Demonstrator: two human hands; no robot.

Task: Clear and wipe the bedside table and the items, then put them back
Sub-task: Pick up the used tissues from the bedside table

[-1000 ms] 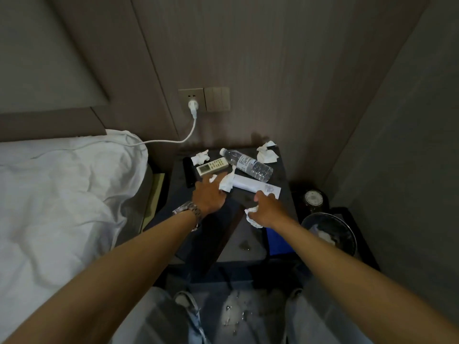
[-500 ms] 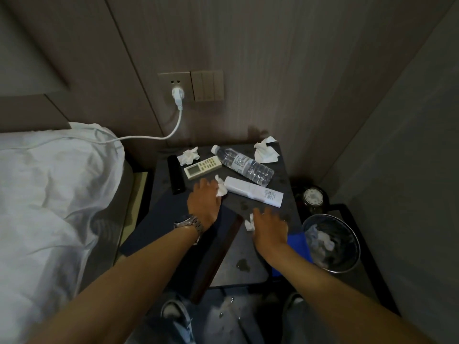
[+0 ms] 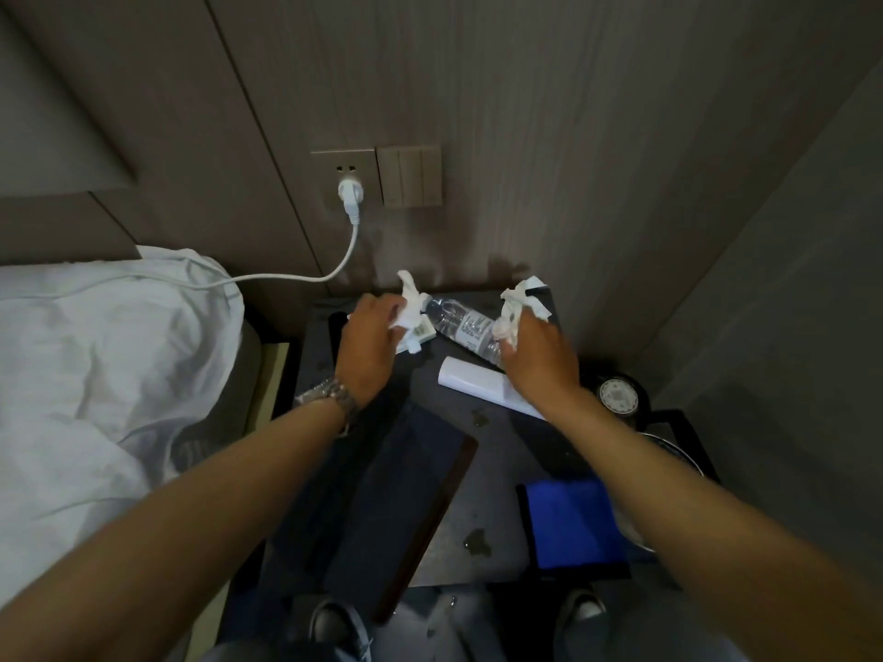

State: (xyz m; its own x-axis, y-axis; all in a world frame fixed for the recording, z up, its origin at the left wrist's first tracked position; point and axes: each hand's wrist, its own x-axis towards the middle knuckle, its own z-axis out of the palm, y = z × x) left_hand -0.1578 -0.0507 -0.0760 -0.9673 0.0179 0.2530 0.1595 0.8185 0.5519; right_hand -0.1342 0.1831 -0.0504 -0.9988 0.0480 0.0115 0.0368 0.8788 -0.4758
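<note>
My left hand (image 3: 365, 348) grips crumpled white tissues (image 3: 410, 308) above the back left of the dark bedside table (image 3: 501, 451). A white remote (image 3: 420, 333) peeks out under that hand. At the table's back right, my right hand (image 3: 537, 358) holds more crumpled tissue (image 3: 513, 310). Between the hands a clear water bottle (image 3: 458, 324) lies on its side. A white tube (image 3: 478, 379) lies in front of it, partly under my right wrist. A blue cloth (image 3: 573, 523) sits at the table's front right edge.
A dark book or folder (image 3: 406, 499) lies across the table's front left. Wet spots (image 3: 475, 542) mark the top. A white cable (image 3: 286, 278) runs from the wall socket (image 3: 349, 193) to the bed (image 3: 95, 375). A small clock (image 3: 619, 395) stands right of the table, over a bin.
Both hands have moved from the middle of the table toward the back, each gathering tissues. The view tilted down and closer.
</note>
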